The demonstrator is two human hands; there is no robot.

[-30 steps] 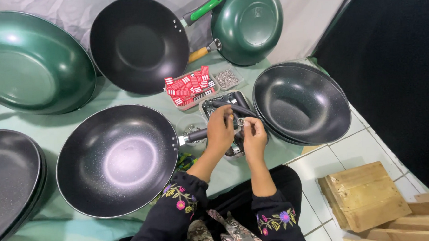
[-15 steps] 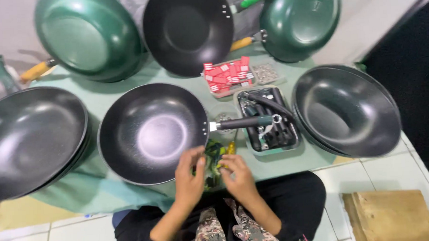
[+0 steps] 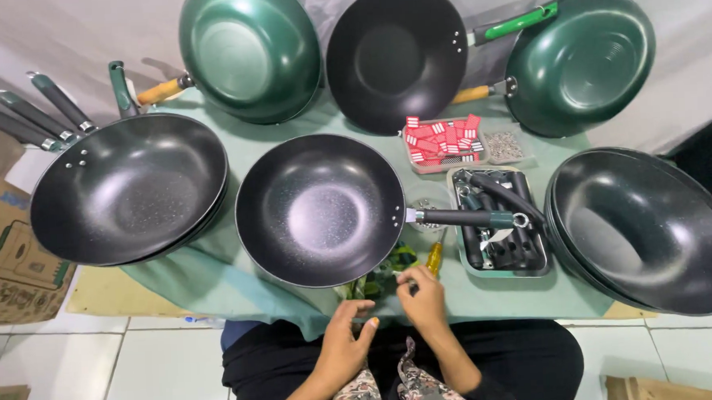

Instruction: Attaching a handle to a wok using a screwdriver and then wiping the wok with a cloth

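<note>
Screwdriver point(image 3: 434, 258) with the yellow handle is lying at the near edge of the green cloth point(image 3: 215, 270), just beyond the right hand point(image 3: 424, 299).

Right hand is pinching its fingertips together around something small and dark, too small to make out, right beside the near end of the screwdriver handle and next to a bunch of green-patterned packets point(image 3: 383, 275). Left hand point(image 3: 348, 343) is hovering a little nearer and to the left, fingers loosely curled and partly open, gripping nothing. Black wok point(image 3: 320, 209) is sitting just beyond both hands, its dark handle point(image 3: 465, 218) stretching right over a grey tray point(image 3: 502, 242) of dark handles. Stacked black woks point(image 3: 645, 227) are resting at the right, another black wok point(image 3: 127, 190) at the left, and a tray of red tags point(image 3: 443, 138) farther back.
</note>
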